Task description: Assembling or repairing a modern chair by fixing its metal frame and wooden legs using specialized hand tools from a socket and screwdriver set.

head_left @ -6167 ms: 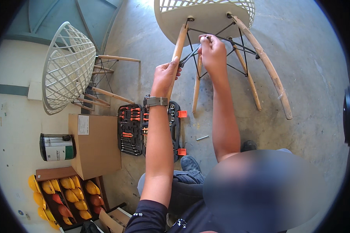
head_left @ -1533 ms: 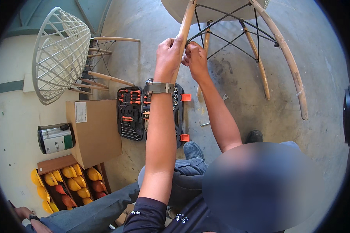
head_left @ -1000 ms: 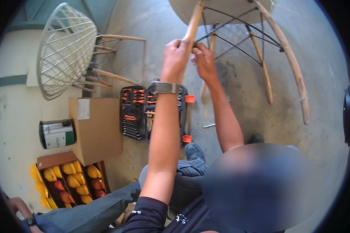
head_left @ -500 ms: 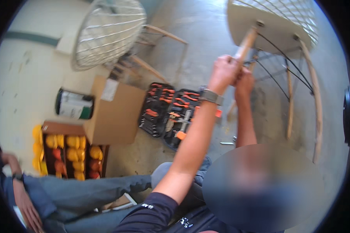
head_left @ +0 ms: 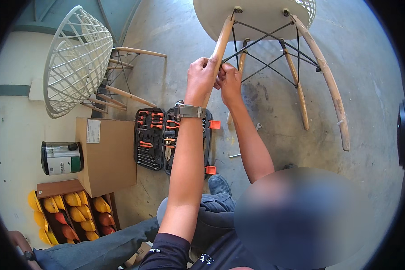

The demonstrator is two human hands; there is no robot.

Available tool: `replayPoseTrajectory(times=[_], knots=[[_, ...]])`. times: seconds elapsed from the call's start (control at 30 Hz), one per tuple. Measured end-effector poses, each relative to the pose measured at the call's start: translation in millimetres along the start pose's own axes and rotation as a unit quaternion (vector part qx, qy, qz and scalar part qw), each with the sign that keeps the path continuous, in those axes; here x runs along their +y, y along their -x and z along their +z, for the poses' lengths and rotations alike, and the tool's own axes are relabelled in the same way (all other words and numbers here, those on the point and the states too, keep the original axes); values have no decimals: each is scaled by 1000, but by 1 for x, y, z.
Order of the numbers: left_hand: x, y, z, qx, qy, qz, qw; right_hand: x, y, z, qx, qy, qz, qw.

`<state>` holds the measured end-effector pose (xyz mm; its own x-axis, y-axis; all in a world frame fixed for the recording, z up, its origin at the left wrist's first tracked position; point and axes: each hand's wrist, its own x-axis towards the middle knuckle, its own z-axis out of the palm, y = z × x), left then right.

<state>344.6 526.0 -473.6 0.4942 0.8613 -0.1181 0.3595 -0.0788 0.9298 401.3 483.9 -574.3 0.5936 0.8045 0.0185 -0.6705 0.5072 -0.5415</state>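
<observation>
A white-seated chair (head_left: 213, 15) with wooden legs and a black wire brace (head_left: 267, 36) stands ahead of me. My left hand (head_left: 200, 80) is closed around its near-left wooden leg (head_left: 222, 39). Against the other side of that leg, my right hand (head_left: 230, 85) has its fingers pinched together where the brace meets the wood. Whatever those fingertips hold is too small and covered to make out. Below my hands, an open-end wrench (head_left: 258, 126) and an L-shaped metal key (head_left: 235, 156) lie on the concrete floor.
An open tool case (head_left: 148, 150) with orange-handled tools lies left of my forearms. Beyond it are a cardboard box (head_left: 108, 157), a lidded canister (head_left: 60, 158), a rack of yellow helmets (head_left: 76, 213) and white lattice-backed chairs (head_left: 76, 63). Another person's leg (head_left: 99, 247) extends at lower left.
My view has shifted, so the chair and my hands appear farther left. My left hand stays on the leg and my right hand remains beside it at the brace.
</observation>
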Motion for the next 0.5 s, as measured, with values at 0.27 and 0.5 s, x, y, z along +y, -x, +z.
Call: replayPoseTrajectory(times=[0.27, 0.5], knots=[[-4, -1, -4, 34, -72, 22, 997, -10, 1, -12, -31, 97, 3, 995], [17, 10, 2, 35, -87, 2, 996, -3, -2, -7, 4, 107, -30, 994]])
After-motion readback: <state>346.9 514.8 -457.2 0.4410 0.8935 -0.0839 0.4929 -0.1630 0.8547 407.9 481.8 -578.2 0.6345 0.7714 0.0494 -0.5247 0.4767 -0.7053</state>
